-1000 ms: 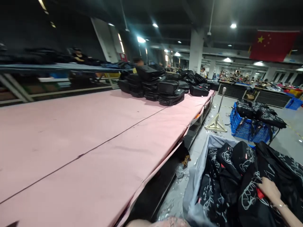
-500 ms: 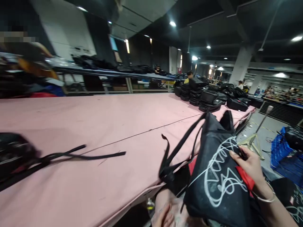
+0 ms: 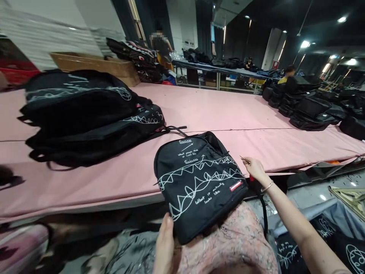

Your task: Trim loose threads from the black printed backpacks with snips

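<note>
A black backpack [image 3: 199, 182] with white scribbled lines, lettering and a small red label leans tilted over my lap against the table's front edge. My left hand [image 3: 164, 243] grips its lower left side, the thumb showing along the edge and the other fingers mostly hidden. To the right of the bag, my right hand [image 3: 255, 169] is closed around a thin pointed tool [image 3: 243, 158], its tip towards the bag and most of it hidden in the fingers. A dark strap [image 3: 264, 213] hangs below that hand.
Stacked black backpacks [image 3: 85, 118] lie on the pink-covered table [image 3: 205, 106] at left, with a cardboard box [image 3: 91, 62] behind. More black bags [image 3: 308, 102] are piled at the far right. Printed black pieces [image 3: 322, 239] lie low right. A person [image 3: 161, 45] stands beyond the table.
The view has swung left. The backpack has turned so its printed, lettered face is towards me. My right hand has left the bag, and my left hand is now on its lower left side.
</note>
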Demonstrator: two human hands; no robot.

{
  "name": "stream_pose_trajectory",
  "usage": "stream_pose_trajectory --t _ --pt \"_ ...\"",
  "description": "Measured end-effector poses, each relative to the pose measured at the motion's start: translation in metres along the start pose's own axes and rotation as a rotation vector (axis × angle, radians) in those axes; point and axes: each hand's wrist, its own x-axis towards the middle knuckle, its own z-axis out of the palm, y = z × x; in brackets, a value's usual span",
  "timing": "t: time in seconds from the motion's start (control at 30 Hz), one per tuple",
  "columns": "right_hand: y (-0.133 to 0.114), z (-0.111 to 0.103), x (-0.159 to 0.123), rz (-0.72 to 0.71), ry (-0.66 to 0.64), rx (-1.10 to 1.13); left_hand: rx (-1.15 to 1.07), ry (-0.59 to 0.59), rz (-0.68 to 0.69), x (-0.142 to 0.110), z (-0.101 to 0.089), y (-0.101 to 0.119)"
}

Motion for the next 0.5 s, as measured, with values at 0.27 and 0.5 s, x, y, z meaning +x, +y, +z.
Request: stream_pose_trajectory --t 0.27,0.5 --pt "0.057 0.046 -0.055 0.031 -0.124 0.128 0.042 -0.046 -0.007 0.001 0.009 0.021" --pt "0.061 -0.012 -0.056 0.067 -0.676 0.348 0.228 -0.129 -0.007 0.015 -0.023 0.016"
